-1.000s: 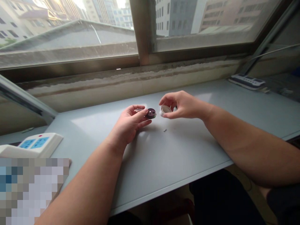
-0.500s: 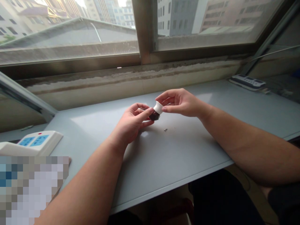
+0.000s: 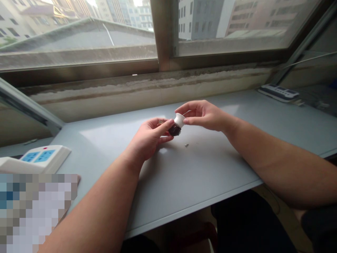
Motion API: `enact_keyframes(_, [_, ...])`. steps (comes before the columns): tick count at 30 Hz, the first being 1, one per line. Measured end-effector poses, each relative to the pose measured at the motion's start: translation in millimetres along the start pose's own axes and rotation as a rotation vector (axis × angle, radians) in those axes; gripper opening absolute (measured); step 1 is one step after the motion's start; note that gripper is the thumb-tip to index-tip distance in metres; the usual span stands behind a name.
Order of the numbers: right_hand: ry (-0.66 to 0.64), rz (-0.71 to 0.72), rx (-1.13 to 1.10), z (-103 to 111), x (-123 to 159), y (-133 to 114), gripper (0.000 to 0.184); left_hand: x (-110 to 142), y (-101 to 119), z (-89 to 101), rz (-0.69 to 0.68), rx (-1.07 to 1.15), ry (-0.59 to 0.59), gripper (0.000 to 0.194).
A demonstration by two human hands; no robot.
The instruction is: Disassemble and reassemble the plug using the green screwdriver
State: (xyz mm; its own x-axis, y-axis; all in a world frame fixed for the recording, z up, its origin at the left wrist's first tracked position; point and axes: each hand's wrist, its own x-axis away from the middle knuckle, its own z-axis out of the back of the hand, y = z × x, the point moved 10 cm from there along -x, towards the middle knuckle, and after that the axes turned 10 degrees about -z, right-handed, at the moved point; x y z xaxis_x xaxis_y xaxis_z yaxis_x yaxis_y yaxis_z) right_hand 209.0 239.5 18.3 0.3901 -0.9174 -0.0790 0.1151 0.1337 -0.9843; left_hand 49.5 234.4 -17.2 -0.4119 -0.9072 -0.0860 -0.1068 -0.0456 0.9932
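Observation:
My left hand [image 3: 154,135] grips a small dark block-like part [image 3: 174,130] between thumb and fingers, above the table. A white flared knob-like piece [image 3: 179,120] sits against the top of this dark part. On the white piece, from the right, are the thumb and fingertips of my right hand [image 3: 201,113], closed around its sides. A thin metal-looking prong [image 3: 161,122] shows by the left fingers; what it belongs to is hard to make out. Below the hands, a small screw [image 3: 186,145] lies on the table.
The grey table [image 3: 195,182] runs along a window ledge [image 3: 105,95]. At the left stands a white power strip [image 3: 47,158] with blue sockets, behind a pixelated flat area [image 3: 39,211]. Another power strip [image 3: 279,92] lies at the far right.
Both hands keep their hold. The dark part and white piece have shifted very slightly to the right in view, with the dark part turned a little.

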Motion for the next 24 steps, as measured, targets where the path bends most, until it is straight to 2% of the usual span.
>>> enact_keyframes(14, [-0.065, 0.071, 0.011, -9, 3, -5, 0.047, -4, -6, -0.2, -0.015, 0.022, -0.02, 0.053])
enact_keyframes(24, [-0.02, 0.302, 0.107, -14, 15, -27, 0.028, -2, 0, -3.5, -0.034, 0.091, -0.031, 0.052])
